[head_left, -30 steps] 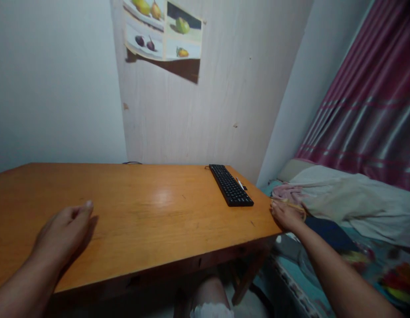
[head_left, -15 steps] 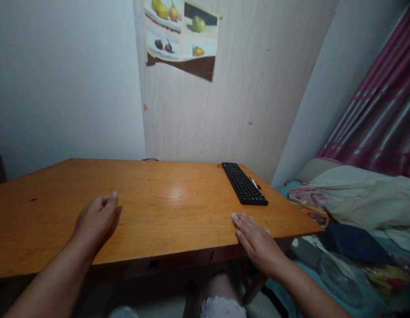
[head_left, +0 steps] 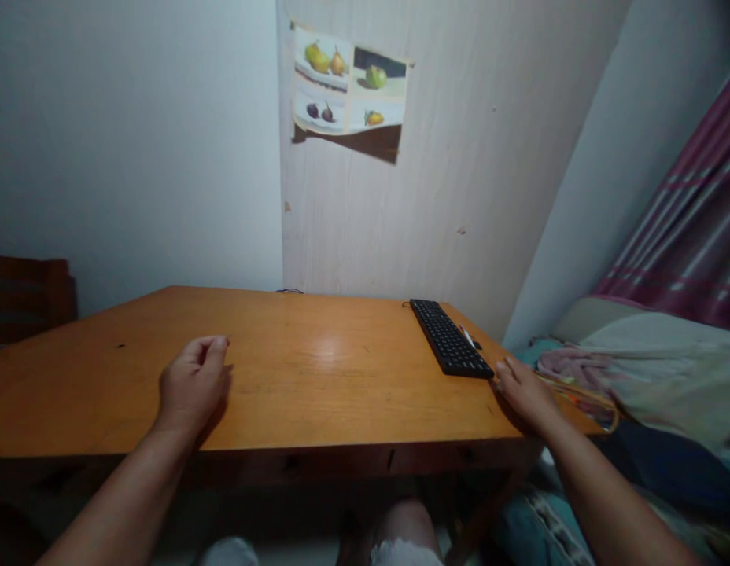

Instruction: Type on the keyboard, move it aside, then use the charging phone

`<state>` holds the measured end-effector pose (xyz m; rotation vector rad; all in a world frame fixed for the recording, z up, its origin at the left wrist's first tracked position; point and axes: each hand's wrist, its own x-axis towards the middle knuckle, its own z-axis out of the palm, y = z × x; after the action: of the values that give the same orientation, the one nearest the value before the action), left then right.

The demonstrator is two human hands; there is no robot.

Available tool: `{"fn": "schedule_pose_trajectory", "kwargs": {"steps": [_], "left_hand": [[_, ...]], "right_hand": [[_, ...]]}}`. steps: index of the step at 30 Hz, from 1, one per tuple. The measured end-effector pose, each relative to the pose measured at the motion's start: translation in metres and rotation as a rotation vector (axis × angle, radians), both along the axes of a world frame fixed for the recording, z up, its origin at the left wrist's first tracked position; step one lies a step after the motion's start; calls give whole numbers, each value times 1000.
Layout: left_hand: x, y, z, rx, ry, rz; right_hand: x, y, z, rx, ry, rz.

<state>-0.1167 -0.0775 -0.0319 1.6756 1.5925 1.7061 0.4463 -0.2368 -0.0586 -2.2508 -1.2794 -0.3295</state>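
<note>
My left hand (head_left: 193,381) is closed in a loose fist above the left part of the wooden desk (head_left: 318,393), thumb on top. Nothing shows between its fingers. At the desk's right side, my right hand (head_left: 521,389) has its fingers drawn together, close by the near right corner of a black keyboard (head_left: 448,338). Whatever those fingers hold is hidden beneath them. A slim white pen-like item (head_left: 467,336) lies beside the keyboard, along its right edge, with a small dark piece near its lower end.
A wooden chair back (head_left: 28,291) stands beyond the desk at left. Fruit pictures (head_left: 348,82) hang on the wall. To the right are a bed with piled cloth (head_left: 648,362) and a yellow-rimmed item (head_left: 583,393) by the desk edge. My knee (head_left: 407,525) is under the desk.
My right hand has slid right and away from me, from lying flat over something white to closed beside the keyboard. The white bits no longer show. My left hand stays a fist; the view has shifted.
</note>
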Motion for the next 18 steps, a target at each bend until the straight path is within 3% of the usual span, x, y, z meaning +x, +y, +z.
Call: {"fn": "schedule_pose_trajectory", "kwargs": {"steps": [2, 5, 7, 9, 12, 14, 16, 18], "left_hand": [[-1, -13, 2, 57, -32, 27], [-3, -38, -4, 161, 12, 68], [-3, -58, -13, 201, 59, 85], [-5, -81, -24, 238, 123, 75], [-9, -119, -50, 274, 246, 59], [-18, -143, -76, 228, 342, 31], [-33, -166, -109, 90, 415, 43], [-56, -186, -146, -162, 437, 106]], "right_hand": [[-23, -1, 5, 228, -29, 30], [-77, -9, 8, 502, 13, 189], [-123, -17, 4, 509, 72, 304], [-171, -26, -8, 415, 125, 472], [-235, -37, -44, 244, 206, 811], [-266, -37, -77, 172, 234, 991], [-289, -32, -115, 82, 246, 1119], [-305, -25, -150, -57, 257, 1202]]}}
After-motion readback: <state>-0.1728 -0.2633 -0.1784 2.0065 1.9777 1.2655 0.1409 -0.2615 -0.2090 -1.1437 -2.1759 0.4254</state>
